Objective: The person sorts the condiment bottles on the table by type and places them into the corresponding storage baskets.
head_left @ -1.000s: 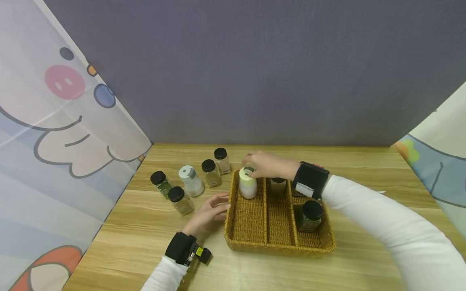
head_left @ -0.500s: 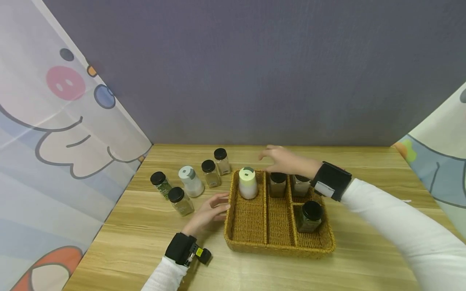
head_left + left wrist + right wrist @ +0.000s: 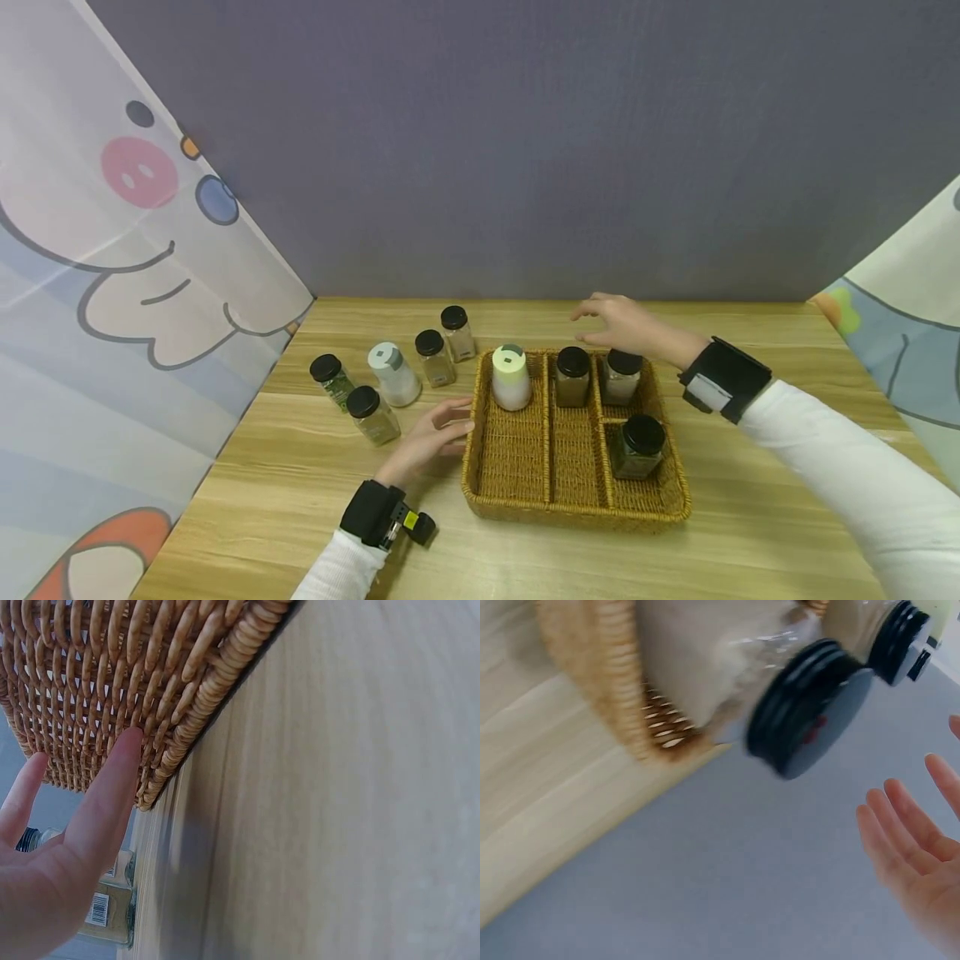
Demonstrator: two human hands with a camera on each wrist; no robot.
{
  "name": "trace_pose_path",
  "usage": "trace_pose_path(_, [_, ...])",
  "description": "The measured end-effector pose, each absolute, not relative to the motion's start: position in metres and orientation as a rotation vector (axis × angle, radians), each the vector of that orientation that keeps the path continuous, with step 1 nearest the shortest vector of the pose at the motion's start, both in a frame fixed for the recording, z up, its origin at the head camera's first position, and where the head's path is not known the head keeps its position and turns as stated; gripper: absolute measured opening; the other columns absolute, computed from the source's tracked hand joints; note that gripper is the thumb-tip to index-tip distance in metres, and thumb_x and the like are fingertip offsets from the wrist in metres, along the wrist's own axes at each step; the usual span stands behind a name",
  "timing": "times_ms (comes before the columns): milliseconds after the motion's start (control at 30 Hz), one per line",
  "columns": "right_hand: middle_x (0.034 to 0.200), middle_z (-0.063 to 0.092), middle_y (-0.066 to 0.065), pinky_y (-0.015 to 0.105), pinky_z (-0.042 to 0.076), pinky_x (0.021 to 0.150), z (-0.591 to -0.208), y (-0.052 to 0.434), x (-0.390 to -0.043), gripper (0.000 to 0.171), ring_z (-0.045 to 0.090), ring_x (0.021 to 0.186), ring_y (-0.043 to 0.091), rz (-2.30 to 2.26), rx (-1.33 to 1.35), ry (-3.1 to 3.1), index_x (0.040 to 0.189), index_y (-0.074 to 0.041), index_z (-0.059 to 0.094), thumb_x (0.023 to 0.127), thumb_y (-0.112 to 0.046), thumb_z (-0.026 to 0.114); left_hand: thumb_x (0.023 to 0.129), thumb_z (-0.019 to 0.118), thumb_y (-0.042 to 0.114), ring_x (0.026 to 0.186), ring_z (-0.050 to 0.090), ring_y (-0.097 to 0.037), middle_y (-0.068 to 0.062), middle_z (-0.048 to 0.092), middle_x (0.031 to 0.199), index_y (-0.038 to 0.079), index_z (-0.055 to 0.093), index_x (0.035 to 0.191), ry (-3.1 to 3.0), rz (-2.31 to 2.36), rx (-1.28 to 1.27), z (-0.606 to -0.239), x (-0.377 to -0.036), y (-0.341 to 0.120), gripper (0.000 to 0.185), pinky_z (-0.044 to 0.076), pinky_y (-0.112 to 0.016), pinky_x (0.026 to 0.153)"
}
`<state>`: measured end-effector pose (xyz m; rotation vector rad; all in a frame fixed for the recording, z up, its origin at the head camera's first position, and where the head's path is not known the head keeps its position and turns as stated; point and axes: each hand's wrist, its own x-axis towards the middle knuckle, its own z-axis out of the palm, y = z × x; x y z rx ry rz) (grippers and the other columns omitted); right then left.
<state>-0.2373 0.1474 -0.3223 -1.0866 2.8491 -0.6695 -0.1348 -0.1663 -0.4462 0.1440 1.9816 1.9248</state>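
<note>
My left hand (image 3: 426, 439) touches the left wall of a wicker basket (image 3: 506, 507) with extended fingers; in the left wrist view the fingertips meet the weave. Above and behind the basket's back right corner hangs my right hand (image 3: 619, 323), its fingers spread and holding nothing. Inside the basket, a shaker with a pale yellow-green lid (image 3: 511, 379) stands in the back of the left compartment. A black-lidded spice jar (image 3: 572, 379) is in the middle one. On the right, a jar of pale contents (image 3: 622, 377) stands behind a jar of dark green contents (image 3: 638, 447).
Left of the basket stand a white-lidded shaker (image 3: 393, 374), a green herb jar (image 3: 332, 380) and several black-lidded spice jars, including one at the back (image 3: 458, 332). A grey wall (image 3: 555, 167) rises behind the wooden table (image 3: 750, 350).
The right hand has let go of the shaker with the yellow-green lid and moved right, past the back of the basket. The left hand has stayed at the basket's side.
</note>
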Motion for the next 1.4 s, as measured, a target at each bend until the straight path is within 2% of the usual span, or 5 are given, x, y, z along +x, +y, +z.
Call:
trace_pose_path(133, [0.106, 0.056, 0.018, 0.047, 0.046, 0.080, -0.324, 0.159, -0.237, 0.029, 0.052, 0.098, 0.034, -0.687, -1.050, 2.882, 0.107, -0.001, 0.060, 0.083, -0.018, 0.061, 0.083, 0.061, 0.022, 0.105, 0.052, -0.030, -0.023, 0.040, 0.128, 0.004, 0.036, 0.132, 1.993, 1.922, 0.142, -0.448, -0.135, -0.167, 0.059, 0.049, -0.038, 0.083])
trace_pose_path(467, [0.100, 0.056, 0.017, 0.048, 0.045, 0.079, -0.328, 0.189, -0.231, 0.029, 0.051, 0.095, 0.033, -0.745, -0.935, 2.934, 0.107, 0.000, 0.060, 0.085, -0.020, 0.059, 0.083, 0.061, 0.021, 0.105, 0.053, -0.029, -0.022, 0.040, 0.129, 0.004, 0.036, 0.132, 1.975, 1.930, 0.136, -0.448, -0.135, -0.167, 0.058, 0.048, -0.038, 0.085])
trace_pose_path(667, [0.101, 0.056, 0.019, 0.048, 0.046, 0.079, -0.335, 0.204, -0.229, 0.027, 0.051, 0.096, 0.034, -0.809, -0.896, 2.936, 0.106, 0.001, 0.059, 0.085, -0.015, 0.059, 0.082, 0.062, 0.022, 0.105, 0.052, -0.029, -0.022, 0.039, 0.130, 0.004, 0.035, 0.133, 1.965, 1.938, 0.129, -0.447, -0.134, -0.167, 0.060, 0.048, -0.039, 0.084])
trace_pose_path(1167, [0.108, 0.056, 0.025, 0.049, 0.047, 0.080, -0.346, 0.231, -0.214, 0.029, 0.054, 0.094, 0.037, -0.950, -0.820, 2.866, 0.110, 0.005, 0.055, 0.088, -0.014, 0.054, 0.083, 0.061, 0.022, 0.105, 0.052, -0.030, -0.023, 0.039, 0.129, 0.002, 0.035, 0.132, 1.964, 1.928, 0.142, -0.447, -0.136, -0.167, 0.059, 0.048, -0.039, 0.085])
trace_pose_path(1400, [0.103, 0.058, 0.025, 0.042, 0.051, 0.075, -0.357, 0.241, -0.205, 0.030, 0.058, 0.090, 0.035, -1.075, -0.822, 2.815, 0.113, 0.007, 0.053, 0.088, -0.011, 0.052, 0.082, 0.062, 0.023, 0.106, 0.051, -0.029, -0.022, 0.039, 0.129, 0.003, 0.035, 0.133, 1.973, 1.925, 0.136, -0.446, -0.134, -0.166, 0.061, 0.048, -0.039, 0.085])
